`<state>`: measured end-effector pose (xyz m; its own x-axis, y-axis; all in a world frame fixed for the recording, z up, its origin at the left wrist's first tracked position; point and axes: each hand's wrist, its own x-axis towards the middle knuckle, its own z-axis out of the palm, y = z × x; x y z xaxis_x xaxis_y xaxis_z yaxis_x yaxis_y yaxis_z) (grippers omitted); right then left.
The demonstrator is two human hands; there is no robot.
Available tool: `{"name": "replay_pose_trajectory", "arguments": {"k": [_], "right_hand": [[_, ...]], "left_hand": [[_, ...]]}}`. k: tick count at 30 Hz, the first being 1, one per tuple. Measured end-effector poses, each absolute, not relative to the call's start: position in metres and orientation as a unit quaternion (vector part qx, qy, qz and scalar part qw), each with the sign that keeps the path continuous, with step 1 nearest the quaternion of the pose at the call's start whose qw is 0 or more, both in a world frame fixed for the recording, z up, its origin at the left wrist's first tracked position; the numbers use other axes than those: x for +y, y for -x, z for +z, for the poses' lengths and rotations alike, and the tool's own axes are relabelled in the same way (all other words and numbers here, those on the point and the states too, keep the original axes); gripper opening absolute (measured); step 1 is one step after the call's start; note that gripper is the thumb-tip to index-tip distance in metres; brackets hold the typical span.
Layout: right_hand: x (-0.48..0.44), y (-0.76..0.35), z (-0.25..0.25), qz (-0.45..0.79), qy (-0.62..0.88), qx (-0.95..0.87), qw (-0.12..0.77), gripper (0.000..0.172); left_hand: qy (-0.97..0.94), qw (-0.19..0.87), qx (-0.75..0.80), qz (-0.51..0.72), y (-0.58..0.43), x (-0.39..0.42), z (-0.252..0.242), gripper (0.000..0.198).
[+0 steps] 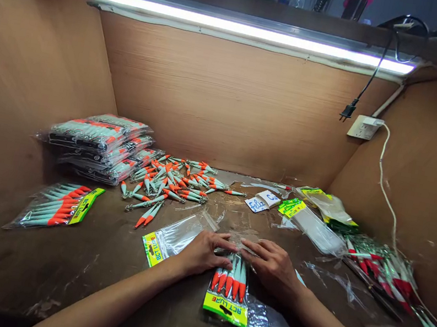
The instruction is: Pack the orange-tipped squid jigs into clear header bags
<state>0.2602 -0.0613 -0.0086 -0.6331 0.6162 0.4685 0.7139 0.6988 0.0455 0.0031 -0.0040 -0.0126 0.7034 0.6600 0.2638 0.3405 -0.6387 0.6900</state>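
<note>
A clear bag of fishing lures point(229, 285) lies on the bench in front of me, its yellow-green header card toward me. Several pale lures with orange ends sit side by side inside. My left hand point(203, 253) is closed on the bag's far left part, thumb over the lures. From the right, my right hand point(274, 265) grips the far right edge, fingers reaching across toward the left ones. The fingertips partly hide that end. Just left of it, partly under my left hand, lies an empty clear bag point(179, 235) with the same header.
Loose lures point(173, 181) are heaped at the back, beside stacked filled packs point(100, 141). Another filled bag point(56, 206) lies left. On the right are more empty bags point(316, 227), red-and-white lures point(385, 269) and labelled card pieces point(263, 200). A plug point(348, 110) hangs above.
</note>
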Motion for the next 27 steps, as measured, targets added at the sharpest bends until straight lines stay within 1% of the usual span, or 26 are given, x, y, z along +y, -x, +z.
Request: {"name": "replay_pose_trajectory", "arguments": {"k": [2, 4, 7, 9, 11, 13, 14, 16, 18, 20, 23, 25, 27], "right_hand": [[-0.069, -0.262, -0.007, -0.134, 0.336, -0.914, 0.182, 0.039], [-0.078, -0.263, -0.004, -0.122, 0.310, -0.929, 0.161, 0.042], [-0.090, -0.264, 0.000, -0.064, 0.314, -0.936, 0.148, 0.052], [-0.096, -0.267, 0.001, -0.021, 0.331, -0.932, 0.147, 0.056], [-0.096, -0.269, -0.003, 0.017, 0.354, -0.920, 0.164, 0.049], [-0.089, -0.270, -0.011, 0.057, 0.405, -0.888, 0.210, 0.038], [-0.084, -0.268, -0.016, 0.076, 0.438, -0.864, 0.236, 0.035], [-0.070, -0.263, -0.024, 0.111, 0.497, -0.817, 0.271, 0.037], [-0.058, -0.255, -0.029, 0.146, 0.523, -0.794, 0.273, 0.040], [-0.051, -0.247, -0.030, 0.195, 0.523, -0.784, 0.271, 0.038], [-0.051, -0.240, -0.024, 0.321, 0.535, -0.726, 0.289, 0.037], [-0.055, -0.237, -0.021, 0.427, 0.528, -0.668, 0.305, 0.038], [-0.058, -0.234, -0.018, 0.493, 0.506, -0.626, 0.329, 0.039]], "left_hand": [[-0.895, 0.260, 0.272, 0.240, 0.000, -0.009, -0.013, 0.036], [-0.922, 0.203, 0.255, 0.209, 0.006, -0.015, -0.007, 0.035], [-0.951, 0.143, 0.233, 0.143, 0.020, -0.028, 0.007, 0.051], [-0.959, 0.143, 0.225, 0.096, 0.031, -0.038, 0.016, 0.066], [-0.959, 0.157, 0.229, 0.066, 0.039, -0.046, 0.020, 0.076], [-0.953, 0.167, 0.244, 0.065, 0.042, -0.051, 0.018, 0.081], [-0.949, 0.169, 0.256, 0.075, 0.042, -0.052, 0.015, 0.083], [-0.932, 0.174, 0.300, 0.105, 0.038, -0.052, 0.008, 0.088], [-0.905, 0.180, 0.359, 0.137, 0.033, -0.051, 0.001, 0.093], [-0.888, 0.193, 0.386, 0.157, 0.029, -0.050, -0.002, 0.086], [-0.868, 0.237, 0.386, 0.204, 0.025, -0.052, -0.002, 0.075], [-0.829, 0.306, 0.392, 0.257, 0.021, -0.055, -0.001, 0.073], [-0.757, 0.408, 0.408, 0.306, 0.014, -0.057, -0.003, 0.074]]}}
